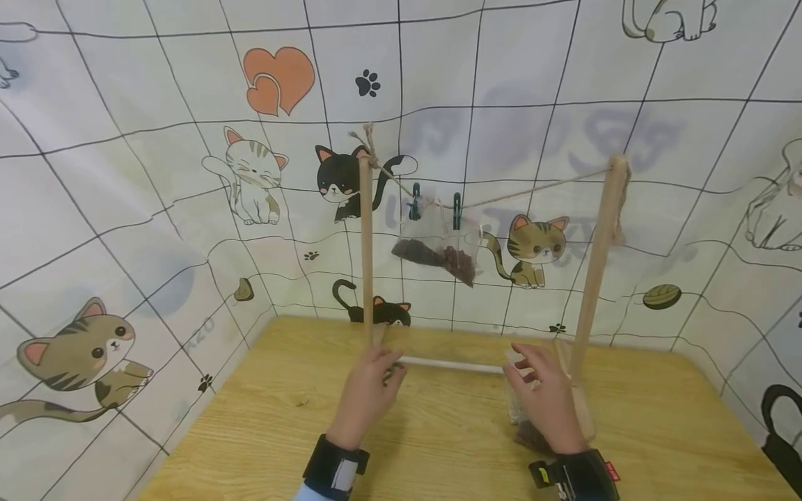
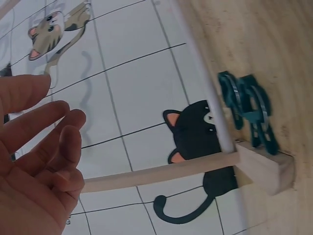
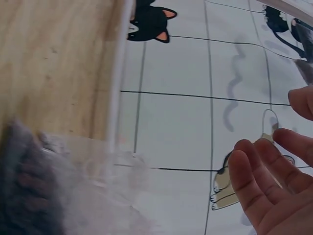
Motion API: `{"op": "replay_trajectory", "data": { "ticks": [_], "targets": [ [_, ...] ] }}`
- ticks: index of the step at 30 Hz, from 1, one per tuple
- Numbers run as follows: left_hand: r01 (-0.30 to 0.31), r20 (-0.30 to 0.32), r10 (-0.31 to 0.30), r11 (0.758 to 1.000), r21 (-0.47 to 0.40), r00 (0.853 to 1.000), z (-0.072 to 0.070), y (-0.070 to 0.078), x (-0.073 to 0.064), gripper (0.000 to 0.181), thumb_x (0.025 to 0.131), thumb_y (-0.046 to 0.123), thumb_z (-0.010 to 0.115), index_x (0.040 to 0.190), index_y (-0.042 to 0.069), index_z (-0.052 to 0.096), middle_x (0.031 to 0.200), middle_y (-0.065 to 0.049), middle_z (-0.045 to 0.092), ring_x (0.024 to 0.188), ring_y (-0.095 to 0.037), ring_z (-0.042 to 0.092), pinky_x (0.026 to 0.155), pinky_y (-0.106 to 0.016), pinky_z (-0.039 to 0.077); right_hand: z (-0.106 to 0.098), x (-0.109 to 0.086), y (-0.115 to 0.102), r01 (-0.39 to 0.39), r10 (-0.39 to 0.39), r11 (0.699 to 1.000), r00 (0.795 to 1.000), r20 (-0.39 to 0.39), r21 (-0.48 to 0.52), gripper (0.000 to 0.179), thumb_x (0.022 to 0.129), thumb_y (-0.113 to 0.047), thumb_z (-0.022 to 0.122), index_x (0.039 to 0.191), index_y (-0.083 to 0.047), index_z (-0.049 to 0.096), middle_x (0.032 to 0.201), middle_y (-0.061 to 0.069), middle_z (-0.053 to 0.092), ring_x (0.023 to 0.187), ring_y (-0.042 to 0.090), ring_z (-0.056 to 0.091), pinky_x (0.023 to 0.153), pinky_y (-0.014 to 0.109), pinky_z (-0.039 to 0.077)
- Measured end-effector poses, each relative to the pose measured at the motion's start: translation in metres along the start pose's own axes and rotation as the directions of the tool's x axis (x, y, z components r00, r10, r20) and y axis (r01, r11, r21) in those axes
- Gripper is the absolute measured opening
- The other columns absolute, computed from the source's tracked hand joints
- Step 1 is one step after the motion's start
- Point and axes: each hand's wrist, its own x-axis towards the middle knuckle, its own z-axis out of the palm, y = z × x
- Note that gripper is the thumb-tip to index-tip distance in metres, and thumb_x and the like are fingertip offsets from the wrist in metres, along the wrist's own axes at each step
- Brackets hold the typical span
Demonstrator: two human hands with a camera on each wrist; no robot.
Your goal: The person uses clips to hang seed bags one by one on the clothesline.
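Observation:
My left hand (image 1: 371, 393) is held over the table's left side, its fingers loosely bent with nothing between them. Below it in the left wrist view, two teal clothespins (image 2: 261, 115) lie by the frame's wooden foot (image 2: 274, 171). My right hand (image 1: 546, 396), relaxed and without a thing in its grasp, hovers above clear plastic bags with dark contents (image 3: 29, 186). Between the posts a sagging twine line (image 1: 532, 190) bears two clear bags, one with black contents (image 1: 418, 252), one with reddish-brown contents (image 1: 460, 263). Dark green clothespins (image 1: 457, 211) pinch them to the twine.
The wooden frame has a left post (image 1: 367, 250), a right post (image 1: 598, 271) and a white lower bar (image 1: 451, 364). It stands on a wood-grain table (image 1: 263, 424). Behind hangs a cat-printed sheet (image 1: 438, 62). A black looped object (image 1: 783, 431) is at the right edge.

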Motion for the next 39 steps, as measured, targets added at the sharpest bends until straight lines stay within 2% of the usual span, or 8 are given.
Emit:
{"op": "replay_trajectory", "data": {
  "ticks": [7,11,16,25,28,33,36,39],
  "targets": [
    [0.003,0.08,-0.009,0.997,0.082,0.997,0.006,-0.013,-0.012,0.019,0.083,0.019,0.066,0.1,0.011,0.069,0.094,-0.001,0.059,0.081,-0.011,0.057,0.063,-0.015,0.046,0.019,-0.021,0.008,-0.017,0.018,1.0,0.999,0.046,-0.016,0.038,0.082,-0.016,0.068,0.118,-0.009,0.06,0.11,0.007,0.059,0.081,0.019,0.061,0.061,0.028,0.051],
    [-0.016,0.091,0.003,0.99,0.139,0.996,0.009,-0.019,-0.016,0.021,0.08,0.018,0.068,0.1,0.01,0.069,0.096,-0.003,0.061,0.084,-0.014,0.058,0.069,-0.023,0.049,0.025,-0.029,0.01,-0.051,0.051,0.999,0.995,0.09,-0.005,0.035,0.083,-0.018,0.067,0.116,-0.009,0.061,0.109,0.005,0.06,0.079,0.013,0.059,0.061,0.026,0.05],
    [-0.008,0.098,-0.008,0.987,0.16,0.995,0.011,-0.026,-0.017,0.022,0.079,0.018,0.069,0.1,0.01,0.069,0.099,-0.005,0.064,0.09,-0.018,0.06,0.077,-0.03,0.051,0.03,-0.031,0.011,-0.097,0.097,0.995,0.983,0.157,-0.006,0.035,0.084,-0.022,0.066,0.117,-0.01,0.061,0.111,0.004,0.059,0.081,0.01,0.058,0.063,0.028,0.05],
    [0.025,0.128,-0.053,0.977,0.214,0.99,0.014,-0.043,-0.022,0.026,0.071,0.015,0.075,0.094,0.007,0.069,0.099,-0.01,0.064,0.091,-0.025,0.059,0.079,-0.037,0.049,0.044,-0.029,0.005,-0.1,0.093,0.995,0.973,0.211,0.022,0.03,0.081,-0.017,0.069,0.11,-0.012,0.064,0.104,0.003,0.062,0.079,0.015,0.059,0.06,0.023,0.048],
    [0.015,0.173,-0.063,0.963,0.269,0.983,0.015,-0.047,-0.024,0.026,0.069,0.016,0.076,0.092,0.005,0.069,0.095,-0.008,0.064,0.086,-0.022,0.057,0.075,-0.036,0.048,0.047,-0.031,0.001,-0.117,0.107,0.993,0.967,0.233,0.032,0.03,0.082,-0.019,0.068,0.111,-0.016,0.064,0.105,0.002,0.061,0.078,0.013,0.058,0.06,0.023,0.047],
    [-0.018,0.264,-0.088,0.926,0.376,0.96,0.017,-0.053,-0.027,0.031,0.068,0.022,0.076,0.093,0.006,0.068,0.094,-0.005,0.064,0.082,-0.02,0.053,0.071,-0.033,0.043,0.054,-0.034,-0.005,-0.109,0.102,0.994,0.965,0.243,0.017,0.03,0.08,-0.017,0.069,0.11,-0.017,0.064,0.106,0.003,0.062,0.075,0.006,0.055,0.059,0.022,0.046],
    [-0.031,0.293,-0.099,0.912,0.409,0.951,0.017,-0.055,-0.03,0.031,0.069,0.021,0.074,0.096,0.006,0.068,0.095,-0.006,0.064,0.081,-0.02,0.053,0.069,-0.032,0.041,0.059,-0.036,-0.01,-0.102,0.094,0.995,0.96,0.265,0.016,0.031,0.079,-0.015,0.069,0.11,-0.016,0.065,0.104,0.002,0.062,0.073,0.003,0.054,0.059,0.022,0.046],
    [-0.03,0.303,-0.112,0.904,0.426,0.946,0.018,-0.056,-0.032,0.026,0.071,0.016,0.07,0.095,0.006,0.068,0.093,-0.005,0.064,0.079,-0.019,0.052,0.067,-0.031,0.039,0.063,-0.039,-0.015,-0.109,0.094,0.994,0.943,0.319,0.028,0.031,0.08,-0.018,0.069,0.111,-0.017,0.064,0.106,0.0,0.061,0.073,0.0,0.053,0.058,0.022,0.045]
  ]
}}
